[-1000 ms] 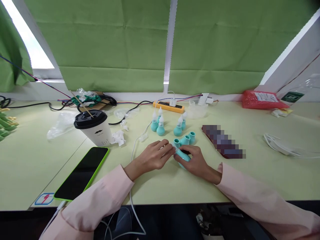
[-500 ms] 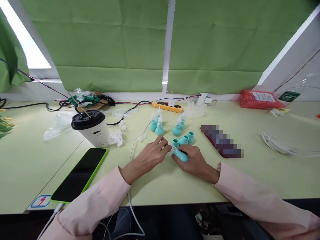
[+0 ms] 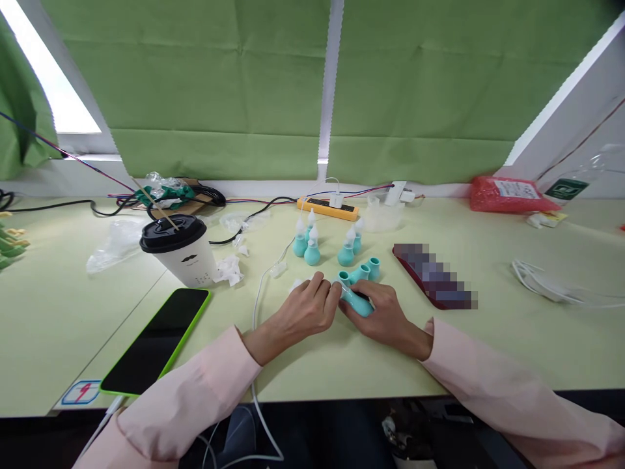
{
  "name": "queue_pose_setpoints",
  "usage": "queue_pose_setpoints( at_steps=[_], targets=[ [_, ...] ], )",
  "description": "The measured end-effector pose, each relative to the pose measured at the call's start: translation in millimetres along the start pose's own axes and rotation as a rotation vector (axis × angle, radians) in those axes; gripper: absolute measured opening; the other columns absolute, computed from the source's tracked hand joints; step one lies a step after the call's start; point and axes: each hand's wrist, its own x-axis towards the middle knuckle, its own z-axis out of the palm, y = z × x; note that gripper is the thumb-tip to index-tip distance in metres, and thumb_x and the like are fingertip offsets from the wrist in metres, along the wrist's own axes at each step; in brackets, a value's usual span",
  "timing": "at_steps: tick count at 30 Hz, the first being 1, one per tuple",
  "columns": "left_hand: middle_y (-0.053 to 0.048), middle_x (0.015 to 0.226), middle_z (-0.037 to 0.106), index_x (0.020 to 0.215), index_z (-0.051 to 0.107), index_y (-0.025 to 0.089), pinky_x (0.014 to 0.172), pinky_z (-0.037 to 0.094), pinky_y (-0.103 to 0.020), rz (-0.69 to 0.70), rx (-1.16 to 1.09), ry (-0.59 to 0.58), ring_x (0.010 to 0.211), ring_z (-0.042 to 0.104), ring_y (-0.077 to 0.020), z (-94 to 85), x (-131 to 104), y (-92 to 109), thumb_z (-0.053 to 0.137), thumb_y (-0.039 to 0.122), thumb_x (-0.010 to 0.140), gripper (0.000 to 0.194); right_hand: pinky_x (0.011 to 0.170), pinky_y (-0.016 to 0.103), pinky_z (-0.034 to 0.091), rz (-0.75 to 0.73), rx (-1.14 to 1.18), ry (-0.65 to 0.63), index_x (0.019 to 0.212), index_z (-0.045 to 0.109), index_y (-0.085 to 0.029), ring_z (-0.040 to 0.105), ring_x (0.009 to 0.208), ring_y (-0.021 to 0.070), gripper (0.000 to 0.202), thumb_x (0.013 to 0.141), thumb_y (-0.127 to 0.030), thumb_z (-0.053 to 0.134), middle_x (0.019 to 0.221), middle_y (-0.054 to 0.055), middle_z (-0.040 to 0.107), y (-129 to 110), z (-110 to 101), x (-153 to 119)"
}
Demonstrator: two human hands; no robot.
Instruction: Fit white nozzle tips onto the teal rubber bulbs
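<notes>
My right hand (image 3: pixel 383 314) is wrapped round a teal rubber bulb (image 3: pixel 357 302), which lies tilted with its neck toward the left. At that neck my left hand (image 3: pixel 312 305) has its fingers closed on a clear tip (image 3: pixel 338 284), mostly hidden by the fingers. Just behind stand several open teal bulbs without tips, one of them (image 3: pixel 374 267) at the right end. Farther back, several teal bulbs with clear pointed tips stand upright, in a left group (image 3: pixel 312 253) and a right group (image 3: pixel 346 254).
A lidded paper cup (image 3: pixel 185 257) and a green-edged phone (image 3: pixel 156 342) are at left. A white cable (image 3: pixel 254 312) runs beside my left hand. A yellow power strip (image 3: pixel 327 208) lies behind the bulbs. To the right are a dark red blurred object (image 3: pixel 430 280) and a red package (image 3: pixel 510 194).
My left hand has moved slightly right and down, closer to the held bulb, with its fingers now covering more of the clear tip. The bulb and my right hand have shifted slightly right.
</notes>
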Motion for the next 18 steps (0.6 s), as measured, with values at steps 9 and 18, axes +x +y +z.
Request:
queue_pose_setpoints(
  at_steps=[9,18],
  targets=[
    [-0.001,0.057,0.051,0.086,0.047,0.011,0.041,0.036,-0.021,-0.146,-0.219,0.096,0.06,0.047,-0.0135,16.9,-9,1,0.039,0.008,0.077,0.012,0.042,0.021,0.029,0.268,0.207,-0.109,0.057,0.049,-0.015,0.034,0.045,0.0072,0.02,0.071,-0.03,0.05,0.048,-0.003,0.039,-2,-5,5],
    [-0.002,0.07,0.054,0.095,0.053,0.02,0.052,0.041,-0.02,-0.243,-0.506,0.11,0.066,0.044,-0.0104,16.8,-6,-12,0.045,0.02,0.078,0.019,0.047,0.023,0.033,0.135,-0.018,-0.07,0.06,0.05,-0.016,0.041,0.046,0.0096,0.012,0.066,-0.026,0.053,0.05,-0.001,0.049,-3,-6,5]
  ],
)
